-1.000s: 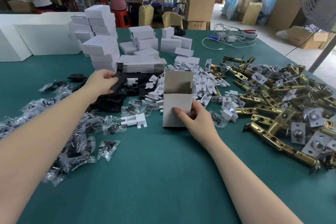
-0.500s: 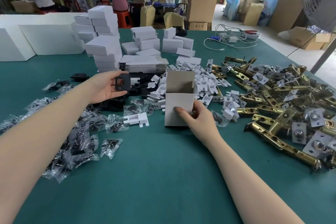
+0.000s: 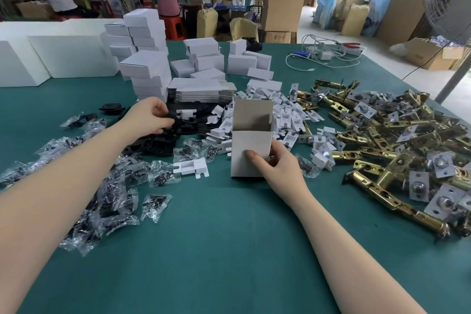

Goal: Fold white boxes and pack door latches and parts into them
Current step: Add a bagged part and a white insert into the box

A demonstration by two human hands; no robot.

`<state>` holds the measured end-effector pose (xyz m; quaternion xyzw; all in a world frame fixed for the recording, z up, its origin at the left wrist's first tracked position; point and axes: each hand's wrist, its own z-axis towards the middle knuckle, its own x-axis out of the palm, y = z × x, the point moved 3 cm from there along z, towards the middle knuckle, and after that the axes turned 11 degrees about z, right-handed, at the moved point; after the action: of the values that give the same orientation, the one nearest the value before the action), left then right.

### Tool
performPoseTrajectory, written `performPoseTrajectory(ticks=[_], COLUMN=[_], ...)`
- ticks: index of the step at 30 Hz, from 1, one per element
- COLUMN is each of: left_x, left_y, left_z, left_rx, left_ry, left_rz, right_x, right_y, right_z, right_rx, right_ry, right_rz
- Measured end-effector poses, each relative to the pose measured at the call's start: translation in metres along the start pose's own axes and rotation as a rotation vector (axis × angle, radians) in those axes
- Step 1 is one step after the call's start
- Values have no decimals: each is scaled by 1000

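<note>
Back down on the black parts pile (image 3: 163,145) goes the left hand (image 3: 149,116), off the lifted black plate.
Its curled fingers pinch a black piece left of centre frame; the right hand (image 3: 276,166) grips the upright open white box (image 3: 251,145) at centre, thumb on its front, brass latches (image 3: 382,150) piled right.

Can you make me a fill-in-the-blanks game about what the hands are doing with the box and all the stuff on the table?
1. The right hand holds a white box whose top is ____.
2. The left hand reaches into a pile of ____ plastic parts.
3. The brass latches lie on the ____ side of the box.
4. The table cover is ____.

Missing words: open; black; right; green
</note>
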<state>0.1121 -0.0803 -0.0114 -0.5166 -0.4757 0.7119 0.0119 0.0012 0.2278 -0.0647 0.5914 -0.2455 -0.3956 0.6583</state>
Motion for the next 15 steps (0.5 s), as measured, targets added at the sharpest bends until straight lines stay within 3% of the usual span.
performPoseTrajectory(ticks=[3,5,7,9,10,12,13,15], left_x=[-2,-4,-8,-12,-13,-9,-4,10], left_y=[-5,-16,-37,-65,-81,-117,-133,-158], left_z=[-1,-3,-8,-20,-27,-42,-50,-67], left_rx=[129,214,272,322,334,386,433,559], left_ry=[108,34,-170,-382,-399,-220,-90,87], left_rz=[597,813,678,308,75,-323,-382,-195], right_x=[0,0,0,0,0,0,0,0], right_y=[0,0,-1,-1,-1,-1,-1,-1], right_z=[0,0,1,1,1,1,0,0], right_rx=[2,3,3,2,0,-12,-20,-34], right_ry=[0,1,1,1,1,-5,-8,-11], right_rz=[-5,-4,-7,-9,-9,-16,-24,-43])
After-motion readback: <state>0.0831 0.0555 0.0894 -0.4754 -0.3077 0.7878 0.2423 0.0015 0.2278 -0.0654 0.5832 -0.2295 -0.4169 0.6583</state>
